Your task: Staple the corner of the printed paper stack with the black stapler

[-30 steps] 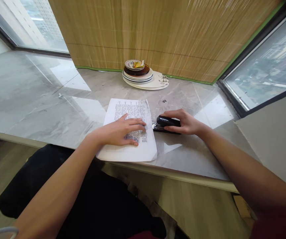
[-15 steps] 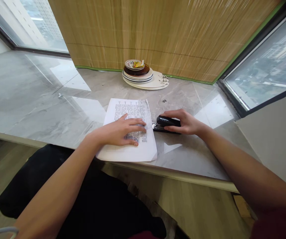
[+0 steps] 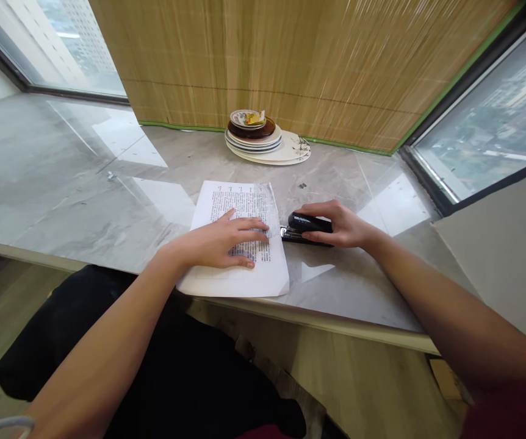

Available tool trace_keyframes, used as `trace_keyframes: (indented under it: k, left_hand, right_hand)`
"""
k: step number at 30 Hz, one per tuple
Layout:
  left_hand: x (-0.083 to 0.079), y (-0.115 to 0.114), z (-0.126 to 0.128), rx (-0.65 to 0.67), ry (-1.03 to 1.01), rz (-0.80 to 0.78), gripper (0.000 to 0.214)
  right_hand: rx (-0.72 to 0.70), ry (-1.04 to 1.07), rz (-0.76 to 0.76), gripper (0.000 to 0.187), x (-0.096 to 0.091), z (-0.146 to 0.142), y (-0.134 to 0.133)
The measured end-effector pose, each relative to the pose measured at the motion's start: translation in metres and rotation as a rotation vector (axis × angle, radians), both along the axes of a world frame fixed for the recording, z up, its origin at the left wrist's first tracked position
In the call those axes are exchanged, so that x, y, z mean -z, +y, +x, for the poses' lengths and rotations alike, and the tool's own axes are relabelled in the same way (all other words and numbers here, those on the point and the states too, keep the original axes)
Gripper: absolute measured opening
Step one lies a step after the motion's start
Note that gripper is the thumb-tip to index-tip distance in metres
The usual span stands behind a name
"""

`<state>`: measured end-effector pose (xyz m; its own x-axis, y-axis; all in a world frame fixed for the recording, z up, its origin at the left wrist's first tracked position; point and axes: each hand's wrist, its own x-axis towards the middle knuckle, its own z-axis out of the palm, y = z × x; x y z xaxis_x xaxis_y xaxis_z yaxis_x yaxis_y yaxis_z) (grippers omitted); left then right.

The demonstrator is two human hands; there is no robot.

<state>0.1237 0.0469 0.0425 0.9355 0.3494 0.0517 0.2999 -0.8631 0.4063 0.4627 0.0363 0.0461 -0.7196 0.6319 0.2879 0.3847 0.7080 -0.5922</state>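
Printed paper sheets (image 3: 226,283) lie in a stack at the front of the marble-look ledge, their near corner slightly curled. My left hand (image 3: 229,241) rests flat on them with its fingers spread. Just right of the paper, my right hand (image 3: 336,224) grips a black stapler (image 3: 306,223), thumb along the near side and fingers over the top. The stapler sits on the ledge with its nose at the right edge of the sheets. Whether the paper's edge lies between its jaws I cannot tell.
Behind the paper stands a pile of plates (image 3: 254,146) with a small yellow packet (image 3: 254,118) on top. A bamboo blind (image 3: 290,67) hangs at the back, between two windows. Small dark bits (image 3: 302,185) lie on the ledge (image 3: 61,183).
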Motion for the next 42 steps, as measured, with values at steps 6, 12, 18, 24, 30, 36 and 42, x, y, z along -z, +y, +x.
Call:
trace_keyframes:
  k: [6, 12, 18, 24, 30, 36, 42]
  left_hand:
    - [0.0003, 0.0003, -0.0003, 0.001, 0.009, 0.008, 0.051]
    - [0.0006, 0.0002, -0.0004, -0.007, -0.012, -0.013, 0.051]
    - [0.0016, 0.0007, -0.0008, 0.002, -0.002, -0.001, 0.051]
    - [-0.0005, 0.0001, -0.0002, 0.000, -0.018, -0.019, 0.049]
    - [-0.0008, -0.0005, 0.0002, -0.014, -0.040, -0.042, 0.040]
    - [-0.0004, 0.0000, 0.0001, -0.010, -0.023, -0.034, 0.037]
    - [-0.0012, -0.0002, 0.0003, -0.001, -0.020, -0.033, 0.049]
  right_hand:
    - [0.006, 0.001, -0.019, 0.037, 0.0000, 0.0000, -0.0003]
    - [0.008, 0.002, -0.020, 0.037, -0.0007, -0.0005, -0.0006]
    - [0.003, -0.005, -0.014, 0.036, 0.0007, 0.0003, 0.0001]
    - [0.002, 0.004, -0.003, 0.037, 0.0010, 0.0006, 0.0003]
    - [0.000, 0.003, -0.012, 0.036, -0.0004, -0.0005, -0.0004]
    - [-0.004, 0.001, -0.010, 0.035, -0.0013, -0.0008, -0.0006]
    - [0.003, 0.003, 0.002, 0.037, -0.0003, -0.0005, -0.0002]
